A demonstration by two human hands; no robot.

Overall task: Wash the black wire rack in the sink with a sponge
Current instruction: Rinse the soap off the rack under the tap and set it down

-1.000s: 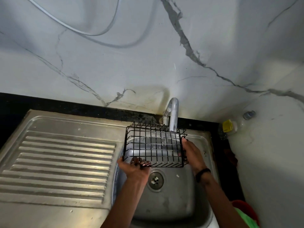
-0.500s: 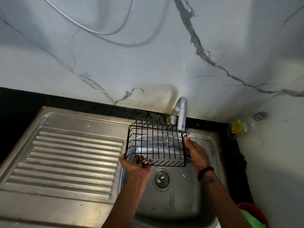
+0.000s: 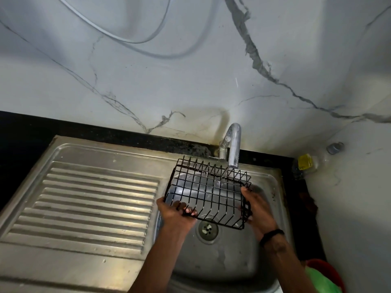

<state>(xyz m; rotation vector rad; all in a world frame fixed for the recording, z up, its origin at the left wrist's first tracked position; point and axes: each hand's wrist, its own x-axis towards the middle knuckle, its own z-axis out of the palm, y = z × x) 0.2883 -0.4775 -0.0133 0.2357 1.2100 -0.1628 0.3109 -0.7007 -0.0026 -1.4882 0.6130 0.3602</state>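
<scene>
head view, wire rack (image 3: 208, 194) now tilted rightward under tap (image 3: 233, 144), both hands gripping

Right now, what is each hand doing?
Left hand: closed on the near left corner of the black wire rack.
Right hand: closed on the rack's right end.

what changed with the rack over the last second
The rack tilted: its right end dropped and its near edge swung lower toward the drain. Left hand and right hand kept their grips at each end, under the tap. No sponge visible.
</scene>
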